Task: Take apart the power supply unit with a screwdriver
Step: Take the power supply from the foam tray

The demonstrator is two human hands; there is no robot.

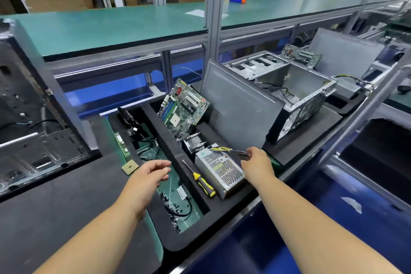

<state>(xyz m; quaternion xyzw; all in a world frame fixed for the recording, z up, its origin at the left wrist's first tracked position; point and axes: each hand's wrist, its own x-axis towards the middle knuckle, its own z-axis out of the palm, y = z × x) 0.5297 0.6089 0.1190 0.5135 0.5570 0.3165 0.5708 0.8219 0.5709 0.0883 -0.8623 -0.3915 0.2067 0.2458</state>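
Note:
The power supply unit [219,170] is a small silver box with a perforated top, lying in a black foam tray [193,232]. Its yellow and black cable bundle [230,151] runs off its far end to the right. My right hand [258,163] pinches the end of that bundle, just right of the unit. A screwdriver [201,181] with a yellow and black handle lies in the tray just left of the unit. My left hand [148,177] hovers left of the screwdriver with loosely bent fingers and holds nothing.
A motherboard [183,110] leans in the tray behind the unit, with a heatsink [195,141] in front of it. An open computer case [287,93] and its grey side panel [238,109] stand to the right. A CPU chip [129,167] and small parts lie left.

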